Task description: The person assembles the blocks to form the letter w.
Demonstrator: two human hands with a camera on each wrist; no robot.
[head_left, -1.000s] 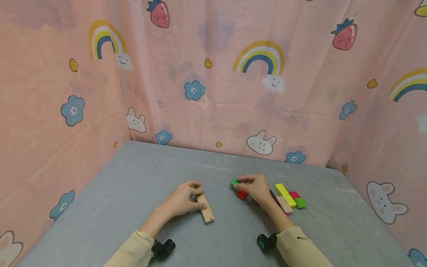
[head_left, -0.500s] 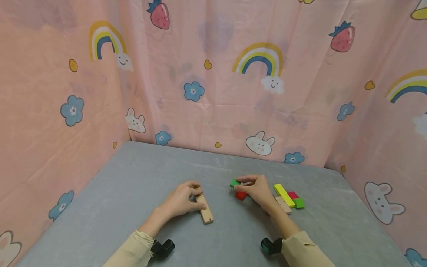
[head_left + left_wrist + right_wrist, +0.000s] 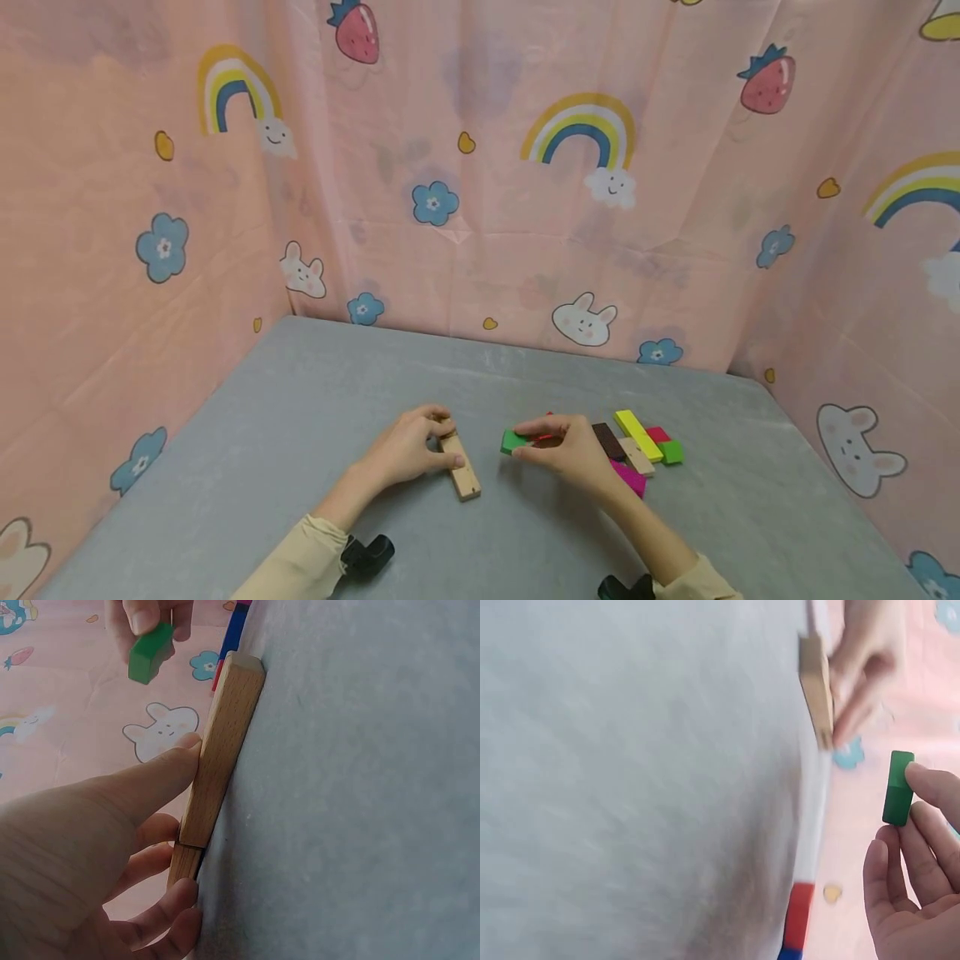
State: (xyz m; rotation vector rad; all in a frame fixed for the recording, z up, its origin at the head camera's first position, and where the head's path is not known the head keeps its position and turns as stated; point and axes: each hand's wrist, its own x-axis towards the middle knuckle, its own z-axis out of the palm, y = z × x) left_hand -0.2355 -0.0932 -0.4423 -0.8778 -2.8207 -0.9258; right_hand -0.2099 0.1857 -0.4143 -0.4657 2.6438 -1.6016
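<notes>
My left hand (image 3: 405,446) holds a plain wooden block (image 3: 465,481) that lies on the table, left of centre. In the left wrist view, the thumb presses the side of this long block (image 3: 225,750), and the other fingers curl by a second wooden block (image 3: 184,865) set end to end with it. To the right, my right hand (image 3: 573,450) pinches a small green block (image 3: 512,442) between thumb and fingers. The right wrist view shows the green block (image 3: 898,787) raised off the table. A red block (image 3: 799,913) and a blue block (image 3: 790,953) lie below it.
Right of my right hand lie a dark brown block (image 3: 608,442), a magenta block (image 3: 628,477), another wooden block (image 3: 637,457), a yellow block (image 3: 638,436), a red block (image 3: 657,434) and a second green block (image 3: 671,452). A pink patterned curtain (image 3: 480,250) surrounds the grey table (image 3: 337,367).
My right hand has moved toward me and slightly left with the green block, uncovering the brown and magenta blocks. My left hand has stayed in place on the wooden blocks.
</notes>
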